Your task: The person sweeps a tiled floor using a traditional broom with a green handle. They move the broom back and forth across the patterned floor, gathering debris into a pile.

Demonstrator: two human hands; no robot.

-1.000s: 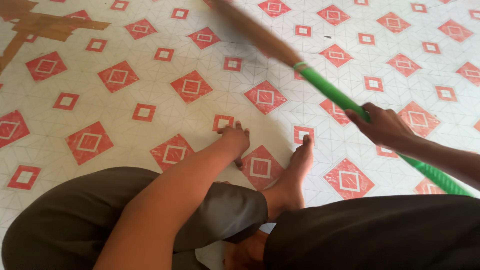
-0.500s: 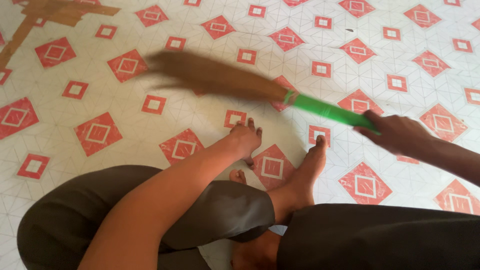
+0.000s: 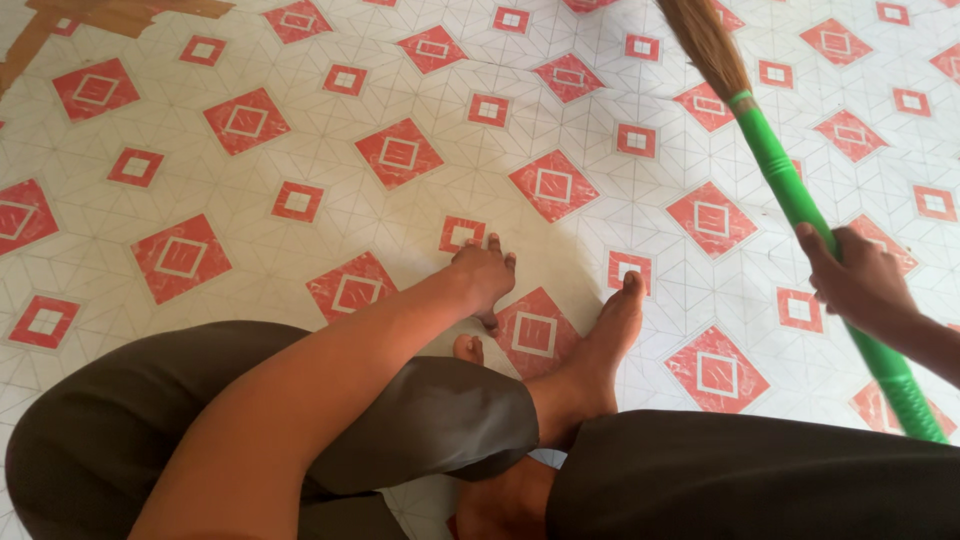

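- We are seeing one broom [image 3: 800,200], with a green handle and a head of brown bristles [image 3: 705,40] that is running out past the top edge of the view.
- We are watching the right hand [image 3: 860,280] wrapping the green handle about midway along it, fingers curled round, so that grip is clamped on the broom.
- The handle is slanting from the lower right corner up toward the top, and the bristles are lying over the patterned floor [image 3: 300,130] well ahead of the feet; whether they are touching it, we cannot tell.
- We are seeing the left hand [image 3: 483,272] pressing flat on the floor, fingers spread and pointing forward; its grip is apart and holding nothing.
- That left hand is resting between a small red square and a larger red diamond, just beside the right foot [image 3: 600,340].
- We are counting two bare feet: the right foot is lying full length with its toes pointing up the view, while the second foot [image 3: 467,349] is showing only a toe or two beside the trouser leg.
- Two bent legs in dark trousers [image 3: 700,480] are filling the bottom of the view.
- The floor is showing white tiles printed with many red diamonds and squares, and one brown worn patch [image 3: 110,12] is sitting at the top left corner.
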